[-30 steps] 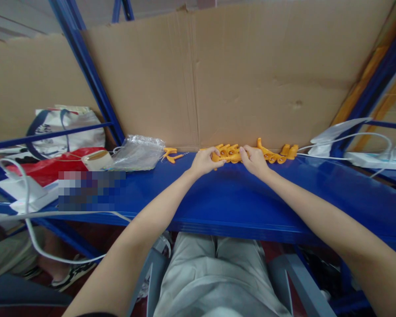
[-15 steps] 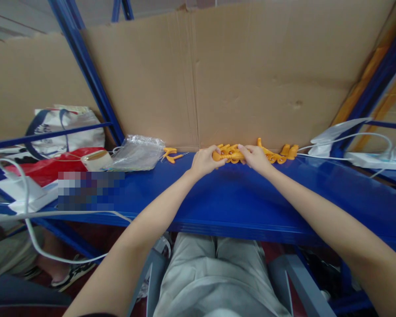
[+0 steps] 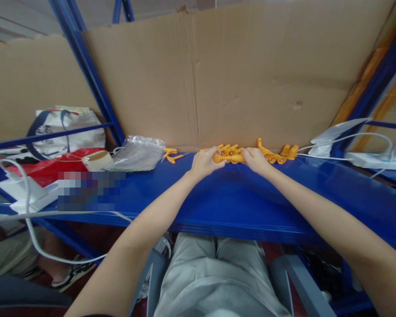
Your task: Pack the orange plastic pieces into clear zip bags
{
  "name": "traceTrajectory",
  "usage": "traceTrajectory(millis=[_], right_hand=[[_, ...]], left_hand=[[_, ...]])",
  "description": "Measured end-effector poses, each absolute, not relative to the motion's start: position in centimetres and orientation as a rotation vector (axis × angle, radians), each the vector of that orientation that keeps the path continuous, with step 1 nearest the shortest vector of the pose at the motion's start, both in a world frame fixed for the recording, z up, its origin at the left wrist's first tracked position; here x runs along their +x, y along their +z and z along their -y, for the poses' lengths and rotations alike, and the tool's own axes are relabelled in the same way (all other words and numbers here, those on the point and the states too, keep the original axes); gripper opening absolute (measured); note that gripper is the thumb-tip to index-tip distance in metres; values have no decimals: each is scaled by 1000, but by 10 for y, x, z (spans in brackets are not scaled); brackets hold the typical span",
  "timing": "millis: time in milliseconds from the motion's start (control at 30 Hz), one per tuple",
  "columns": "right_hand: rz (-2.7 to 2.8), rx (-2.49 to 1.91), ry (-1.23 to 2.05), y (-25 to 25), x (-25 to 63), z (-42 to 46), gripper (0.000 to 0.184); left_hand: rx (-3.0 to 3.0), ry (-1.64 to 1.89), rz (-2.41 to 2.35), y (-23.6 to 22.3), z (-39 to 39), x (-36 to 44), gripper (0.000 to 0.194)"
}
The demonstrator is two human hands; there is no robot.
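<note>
A yellow-orange plastic piece with a rounded left end is held level between my hands at the back of the blue table. Closed around its left end is my left hand. My right hand grips the other end, its fingers partly hidden. Directly behind it lie several similar yellow parts with round holes, partly covered by the piece and my hands. More holed yellow parts show beyond my right hand, with short yellow pieces standing farther right.
Left of my hands lie branched yellow pieces and a clear plastic bag. A cardboard panel stands behind the blue table. White cables and a power strip lie at the sides. A seated person's leg shows at lower left.
My right hand has shifted slightly, its thumb drawn back to the right along the yellow piece. The left hand stays almost where it was.
</note>
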State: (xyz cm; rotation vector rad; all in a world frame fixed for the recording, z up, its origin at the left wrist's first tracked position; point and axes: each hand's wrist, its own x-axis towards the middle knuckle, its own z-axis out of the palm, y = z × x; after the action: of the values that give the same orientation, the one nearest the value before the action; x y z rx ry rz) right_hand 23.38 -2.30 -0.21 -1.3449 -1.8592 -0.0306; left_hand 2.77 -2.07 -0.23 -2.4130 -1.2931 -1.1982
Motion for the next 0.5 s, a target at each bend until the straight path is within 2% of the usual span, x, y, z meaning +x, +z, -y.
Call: traceTrajectory(millis=[233,500], right_hand=[[1744,-1379,597,7,233,32,43],[1650,-1390,917,3,235,31,49]], left_hand=[[-2414,-1153,1277,-1,28,32,30],[-2409,-1111,1250,-2,28,33,30]])
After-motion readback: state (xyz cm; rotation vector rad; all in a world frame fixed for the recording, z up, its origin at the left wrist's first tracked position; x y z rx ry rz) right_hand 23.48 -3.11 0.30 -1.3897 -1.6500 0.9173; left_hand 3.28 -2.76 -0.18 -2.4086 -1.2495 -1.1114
